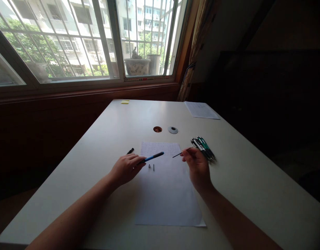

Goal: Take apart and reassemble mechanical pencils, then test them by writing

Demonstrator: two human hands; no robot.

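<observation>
My left hand [127, 167] is closed around a blue pen barrel [154, 157] that points right, over a sheet of paper [167, 194]. My right hand [197, 165] pinches a thin dark refill [181, 152] whose tip points left toward the barrel's end, a short gap between them. Two small pen parts [151, 167] lie on the paper just below the barrel. A black pen piece [130, 151] rests on the table beyond my left hand. A bundle of several green and black pens [204, 147] lies right behind my right hand.
The white table [102, 139] has a round cable hole [157, 129] with its grey cap [172, 130] beside it. A yellow sticky note [124, 101] and another written sheet [201, 110] lie at the far edge. A window is beyond.
</observation>
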